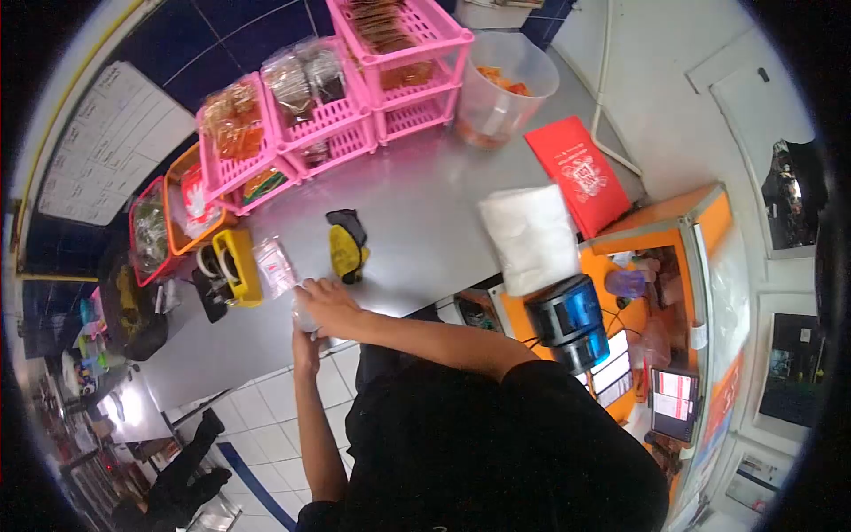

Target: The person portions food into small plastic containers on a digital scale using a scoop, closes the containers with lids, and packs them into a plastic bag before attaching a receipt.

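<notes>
My right hand [328, 306] is closed over a small clear plastic thing [304, 316], with its fingers bent at the upper end. From below, my left hand [306, 351] grips the same thing; its fingers are partly hidden. Whether it is a cup or a bag I cannot make out. Both hands are at the counter's front edge. Just beyond them lies a flat clear packet with pink print [276, 266]. A yellow and black cloth-like item [347, 246] rests to the right of that packet.
Pink stacked baskets [328, 155] with packets line the back of the steel counter [417, 213]. A yellow tape dispenser [238, 266] stands at left. Toward the right are a clear bucket [505, 106], a red folder [581, 173], white plastic sheets [529, 238] and a blue-black device [572, 324].
</notes>
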A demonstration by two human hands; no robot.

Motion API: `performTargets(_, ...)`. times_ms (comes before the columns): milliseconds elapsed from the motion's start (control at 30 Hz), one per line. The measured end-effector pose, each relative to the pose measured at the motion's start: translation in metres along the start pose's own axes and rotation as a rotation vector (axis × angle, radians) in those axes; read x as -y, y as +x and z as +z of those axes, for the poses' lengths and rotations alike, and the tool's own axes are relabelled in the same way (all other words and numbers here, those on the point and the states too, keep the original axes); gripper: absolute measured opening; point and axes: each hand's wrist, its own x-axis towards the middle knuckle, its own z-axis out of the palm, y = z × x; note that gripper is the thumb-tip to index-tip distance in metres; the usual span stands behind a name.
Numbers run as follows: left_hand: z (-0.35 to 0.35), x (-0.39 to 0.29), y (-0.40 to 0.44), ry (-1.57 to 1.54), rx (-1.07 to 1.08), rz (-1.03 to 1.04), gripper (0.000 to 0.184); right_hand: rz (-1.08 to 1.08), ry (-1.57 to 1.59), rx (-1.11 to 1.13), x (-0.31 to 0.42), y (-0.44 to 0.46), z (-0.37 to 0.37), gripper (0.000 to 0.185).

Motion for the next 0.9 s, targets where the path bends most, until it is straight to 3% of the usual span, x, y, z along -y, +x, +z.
performTargets(100,-0.001,-0.011,-0.012,-0.286,-0.136,0.047,0.074,-0.048,0.004,-0.051,0.009,-0.026,-0.058,0.082)
performTargets(167,-0.029,-0.002,-0.014,-0.263,-0.265,0.148,0.074,-0.094,0.352,-0.196,-0.027,-0.046,-0.075,0.075)
performTargets(267,-0.049,-0.015,-0.028,-0.207,-0.532,0.351,0.067,0.134,0.136,-0.406,-0.152,-0.111,-0.093,0.041)
performTargets(300,-0.05,-0.027,-0.041,-0.168,-0.669,0.455,0.061,0.4,-0.005,-0.422,-0.187,-0.141,-0.116,0.035)
performTargets(333,-0.047,-0.041,-0.054,-0.177,-0.685,0.456,0.061,0.479,-0.138,-0.479,-0.22,-0.174,-0.127,0.034)
performTargets(367,-0.039,-0.061,-0.064,-0.157,-0.694,0.554,0.055,0.622,-0.357,-0.456,-0.312,-0.226,-0.098,0.034)
performTargets(400,-0.031,-0.078,-0.072,-0.131,-0.703,0.651,0.049,0.923,-0.333,-0.222,-0.277,-0.229,-0.138,0.021)
performTargets(467,-0.006,-0.106,-0.072,-0.11,-0.68,0.721,0.043,0.773,-0.281,-0.178,-0.299,-0.25,-0.14,0.018)
performTargets(567,0.045,-0.125,-0.059,0.226,-0.457,0.878,0.036,0.639,-0.339,-0.133,-0.338,-0.253,-0.126,0.022)
performTargets(600,0.079,-0.139,-0.066,0.315,-0.432,0.742,0.032,0.572,-0.346,-0.12,-0.373,-0.259,-0.111,0.02)
performTargets(633,0.103,-0.13,-0.057,0.181,-0.177,0.863,0.027,0.601,-0.332,-0.005,-0.364,-0.253,-0.123,0.024)
performTargets(667,0.132,-0.132,-0.056,0.339,-0.074,0.725,0.024,0.534,-0.286,0.047,-0.349,-0.247,-0.138,0.021)
performTargets(700,0.155,-0.115,-0.045,0.263,0.108,0.747,0.026,0.726,0.092,-0.024,-0.362,-0.247,-0.13,0.015)
performTargets(733,0.186,-0.122,-0.059,0.348,0.229,0.838,0.031,0.727,0.248,-0.023,-0.347,-0.245,-0.146,0.012)
performTargets(767,0.212,-0.104,-0.051,0.365,0.383,0.842,0.033,0.741,0.307,-0.078,-0.347,-0.247,-0.146,0.011)
performTargets(833,0.247,-0.081,-0.056,0.405,0.596,0.818,0.031,0.732,0.165,0.077,-0.338,-0.241,-0.162,0.012)
performTargets(867,0.266,-0.064,-0.055,0.467,0.672,0.811,0.034,0.796,0.332,-0.045,-0.344,-0.247,-0.157,0.014)
performTargets(900,0.275,-0.052,-0.052,0.526,0.753,0.802,0.037,0.699,0.231,0.004,-0.347,-0.251,-0.164,0.013)
